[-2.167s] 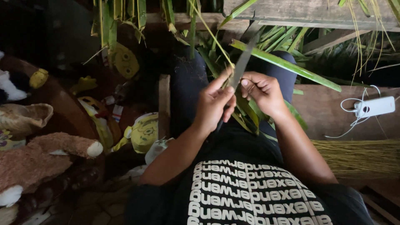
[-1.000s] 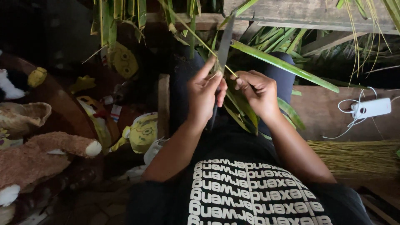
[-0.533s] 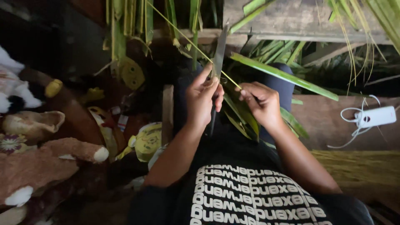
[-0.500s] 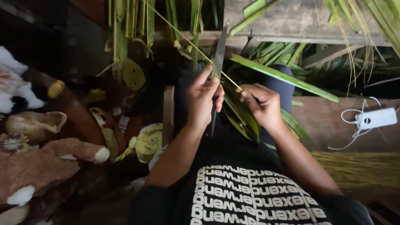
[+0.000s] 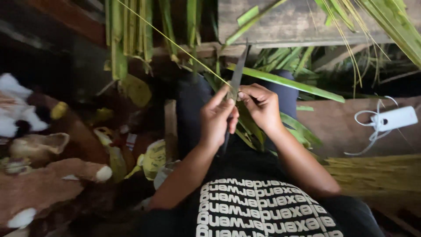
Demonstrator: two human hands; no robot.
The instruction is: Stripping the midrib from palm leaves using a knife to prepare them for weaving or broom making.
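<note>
— What's in my grip?
— A long dark knife (image 5: 237,75), blade slanting up and away from my left hand (image 5: 218,120).
— And the other?
— A thin pale-green leaf rib (image 5: 175,44), taut, pinched at my right hand (image 5: 259,105), crossing the blade.

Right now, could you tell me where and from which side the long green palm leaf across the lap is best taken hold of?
Probably at the bare middle of the palm leaf, pinched flat from above. It lies as a flat strip slanting right beyond the right hand, and that stretch stays clear of the knife held upright in the left hand.
</note>
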